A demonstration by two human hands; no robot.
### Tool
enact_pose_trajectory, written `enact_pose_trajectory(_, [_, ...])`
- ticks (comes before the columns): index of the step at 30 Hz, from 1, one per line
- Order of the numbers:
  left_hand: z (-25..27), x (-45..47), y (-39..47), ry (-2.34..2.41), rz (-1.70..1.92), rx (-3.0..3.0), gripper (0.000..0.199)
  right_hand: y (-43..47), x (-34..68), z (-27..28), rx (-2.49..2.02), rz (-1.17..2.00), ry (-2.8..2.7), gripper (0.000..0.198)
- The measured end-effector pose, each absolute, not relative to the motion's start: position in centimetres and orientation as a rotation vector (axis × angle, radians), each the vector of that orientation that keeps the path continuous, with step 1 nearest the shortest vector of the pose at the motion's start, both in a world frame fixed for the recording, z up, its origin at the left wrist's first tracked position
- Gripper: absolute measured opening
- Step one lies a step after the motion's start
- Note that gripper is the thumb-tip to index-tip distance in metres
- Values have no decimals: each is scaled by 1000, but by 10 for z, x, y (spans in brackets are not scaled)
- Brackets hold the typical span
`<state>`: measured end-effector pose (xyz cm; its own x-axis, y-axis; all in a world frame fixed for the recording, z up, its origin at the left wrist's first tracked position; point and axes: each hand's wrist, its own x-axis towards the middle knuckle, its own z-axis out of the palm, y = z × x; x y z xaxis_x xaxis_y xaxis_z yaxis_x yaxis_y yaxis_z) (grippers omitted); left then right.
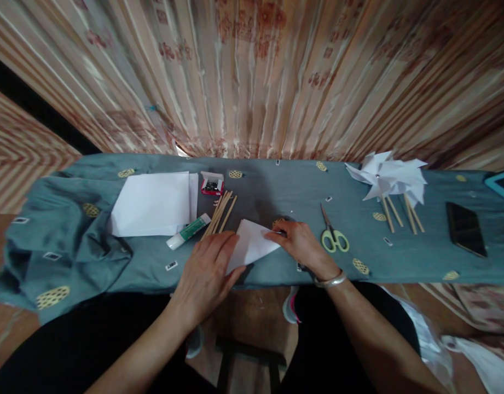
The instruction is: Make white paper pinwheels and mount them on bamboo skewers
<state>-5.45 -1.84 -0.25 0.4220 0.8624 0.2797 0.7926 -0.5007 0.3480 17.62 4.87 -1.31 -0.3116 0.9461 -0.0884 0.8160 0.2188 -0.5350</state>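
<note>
A folded white sheet of paper (254, 242) lies at the near middle of the cloth-covered table, between my two hands. My left hand (208, 268) grips its left edge, thumb near the lower side and fingers over the top. At the paper's right corner, my right hand (299, 243) pinches with thumb and forefinger; a silver bangle circles that wrist. Just beyond my left hand lie several thin wooden sticks (222, 210) and a green-and-white glue stick (189, 232). Green-handled scissors (334, 232) rest to the right of my right hand, points facing away.
A stack of white paper (153, 202) sits at the left. Behind the sticks stands an open small red box (212, 184) of small dark metal pieces. White paper pinwheels (389, 178) on sticks and a black phone (466, 229) lie at the right. A curtain (252, 82) hangs behind the table.
</note>
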Motion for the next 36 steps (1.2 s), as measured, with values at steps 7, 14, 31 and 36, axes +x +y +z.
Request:
enact_pose_trajectory(7, [-26,-20,-32,1158,441,2670,62,49,174,-11,-1685,704,-2287,19])
enact_pose_trajectory(14, [-42,-21,-30,1207,345,2615,70,51,173,-14,-1709,631,-2309,20])
enact_pose_trajectory(31, [-41,-18,-32,1220,254,2620,75,50,170,-12,-1754,521,-2325,18])
enact_pose_trajectory(36, [-42,-17,-33,1245,213,2652,75,44,171,-18,-1623,343,-2352,23])
